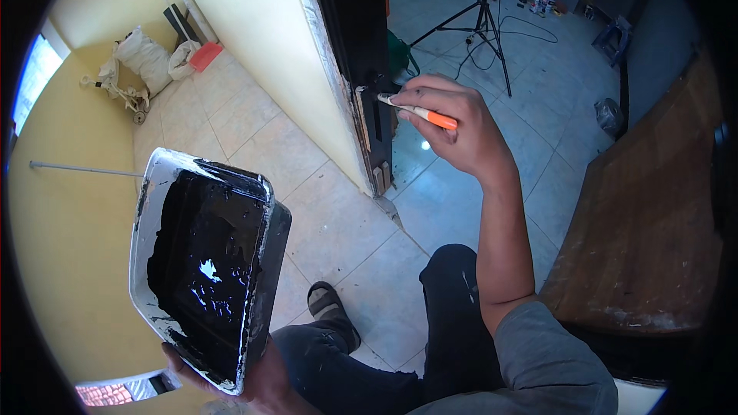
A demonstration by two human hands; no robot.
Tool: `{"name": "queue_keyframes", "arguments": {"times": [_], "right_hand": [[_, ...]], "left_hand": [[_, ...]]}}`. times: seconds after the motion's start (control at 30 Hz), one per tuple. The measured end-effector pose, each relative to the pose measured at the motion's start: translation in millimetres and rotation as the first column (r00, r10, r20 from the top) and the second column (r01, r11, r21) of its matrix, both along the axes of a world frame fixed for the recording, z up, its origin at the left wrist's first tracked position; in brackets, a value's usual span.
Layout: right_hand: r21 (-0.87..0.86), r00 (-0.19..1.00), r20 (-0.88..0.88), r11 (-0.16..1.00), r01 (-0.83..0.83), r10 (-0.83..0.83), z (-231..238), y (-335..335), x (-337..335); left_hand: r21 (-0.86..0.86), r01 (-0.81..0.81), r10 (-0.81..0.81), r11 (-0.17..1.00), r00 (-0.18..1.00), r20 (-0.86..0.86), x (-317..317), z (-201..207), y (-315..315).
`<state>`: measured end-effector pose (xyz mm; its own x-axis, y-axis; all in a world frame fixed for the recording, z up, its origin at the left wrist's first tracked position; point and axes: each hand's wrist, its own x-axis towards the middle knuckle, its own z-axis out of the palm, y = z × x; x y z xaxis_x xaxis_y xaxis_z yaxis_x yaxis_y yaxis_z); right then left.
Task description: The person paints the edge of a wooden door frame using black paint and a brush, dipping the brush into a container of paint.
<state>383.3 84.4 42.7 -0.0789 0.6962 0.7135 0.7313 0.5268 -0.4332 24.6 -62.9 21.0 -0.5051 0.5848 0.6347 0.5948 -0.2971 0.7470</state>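
Observation:
My left hand (265,380) is wrapped round the near end of a white plastic paint tray (146,223), which is tilted at the lower left. Glossy black paint (204,238) coats its inside and smears its rim. Up by the door frame, my right hand (453,119) pinches a paintbrush (419,112) with a pale handle tipped in orange. The bristle end points left and meets or nearly meets the dark door frame (350,23). Low on that frame, a patch of bare wood (364,119) shows beside the black paint.
A black tripod (483,27) with cables stands in the room beyond. Brown wooden furniture (638,238) fills the right side. White sacks (144,60) and a red dustpan (205,57) lie at the far left wall. Pale tiles (323,207) cover the floor.

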Motion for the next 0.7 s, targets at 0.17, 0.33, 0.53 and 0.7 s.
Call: {"name": "queue_keyframes", "arguments": {"times": [0.17, 0.33, 0.53, 0.7], "right_hand": [[0.241, 0.996, -0.087, 0.969, 0.056, -0.036, -45.4, 14.3, -21.9], [0.257, 0.936, -0.334, 0.945, 0.201, -0.108, -92.9, 5.0, -61.5], [0.393, 0.939, -0.291, 0.873, 0.289, -0.18, -132.1, 33.8, -77.5], [0.225, 0.934, -0.187, 0.913, 0.342, -0.304, -175.9, 17.9, -86.1]], "left_hand": [[-0.022, -0.134, 0.114, 0.991, 0.906, -0.408, -8.3, -4.8, 0.3], [0.023, -0.156, 0.146, 0.987, 0.844, -0.516, -16.1, -6.2, -1.0], [-0.046, -0.064, 0.039, 0.997, 0.906, -0.422, -15.4, -1.1, -3.8], [-0.092, 0.103, -0.115, 0.99, 0.984, -0.136, -24.3, -7.3, -8.8]]}}
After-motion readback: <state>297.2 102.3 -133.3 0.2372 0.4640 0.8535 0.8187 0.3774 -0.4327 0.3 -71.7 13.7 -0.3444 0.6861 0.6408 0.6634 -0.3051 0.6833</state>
